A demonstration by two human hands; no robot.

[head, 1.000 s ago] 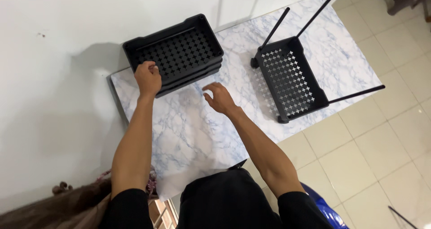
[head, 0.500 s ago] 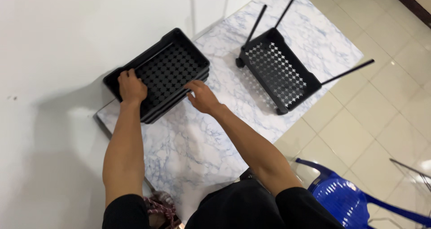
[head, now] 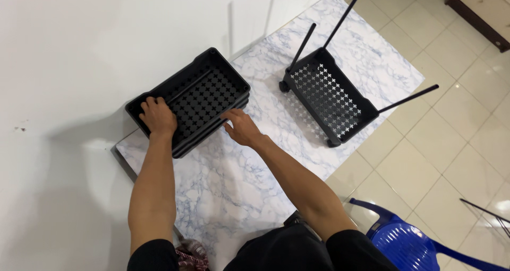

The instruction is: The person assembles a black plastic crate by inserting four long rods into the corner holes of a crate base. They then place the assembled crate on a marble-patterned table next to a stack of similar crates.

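Note:
A stack of black perforated plastic trays [head: 204, 93] sits at the far left of the marble-patterned table [head: 234, 181], close to the white wall. My left hand [head: 158, 116] grips the stack's near left corner, fingers curled over the rim. My right hand [head: 241, 126] rests against the stack's near right side, fingers touching its edge. To the right lies another black perforated tray [head: 329, 101] with wheels and three thin black poles sticking out of it.
The white wall [head: 79, 48] runs along the table's far left side. A blue plastic chair [head: 409, 239] stands on the tiled floor at the lower right. Dark wooden furniture [head: 478, 16] sits at the top right.
The view has shifted, so the table now sits more to the centre. Both hands have stayed on the tray stack, the right hand settling closer against its near right side.

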